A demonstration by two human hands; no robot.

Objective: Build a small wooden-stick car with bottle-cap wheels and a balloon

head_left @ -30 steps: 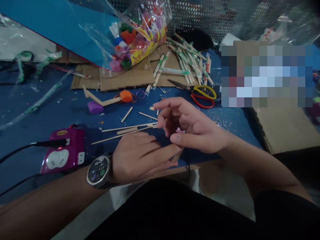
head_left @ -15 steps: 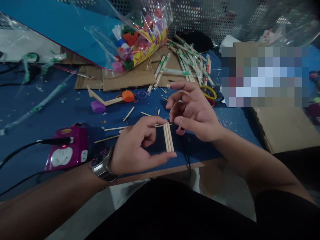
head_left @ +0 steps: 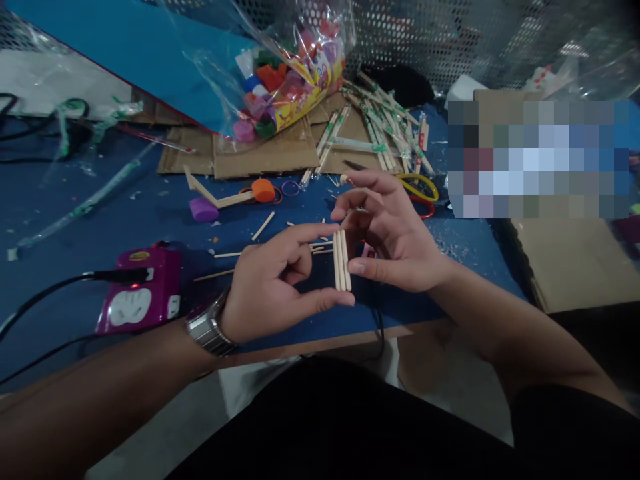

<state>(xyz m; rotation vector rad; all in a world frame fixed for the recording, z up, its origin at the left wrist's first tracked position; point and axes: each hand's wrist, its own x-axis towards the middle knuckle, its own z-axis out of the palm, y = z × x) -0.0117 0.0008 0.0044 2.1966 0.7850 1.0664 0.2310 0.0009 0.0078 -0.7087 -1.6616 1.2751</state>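
My left hand [head_left: 275,280] pinches a small row of short wooden sticks [head_left: 341,260] by their ends, index fingertip at the top and thumb at the bottom. The sticks lie side by side, nearly upright in view. My right hand [head_left: 395,233] has its thumb against the right edge of the row; some curled fingers reach behind it, partly hidden, while the index finger stays raised. A small pink object [head_left: 369,251] shows behind the right hand, mostly covered. Thin loose sticks [head_left: 227,255] lie on the blue table beyond my left hand.
A purple glue-gun-like box [head_left: 140,287] with a plugged cable stands at left. Further back are a bent stick piece with orange and purple caps [head_left: 263,191], scissors [head_left: 420,187], wrapped chopsticks [head_left: 380,127], cardboard [head_left: 265,157] and a bag of colourful pieces [head_left: 295,87].
My right hand has closed in on the stick row, and its thumb now touches the right edge. My left hand has raised and turned the row slightly. The view has shifted a little.
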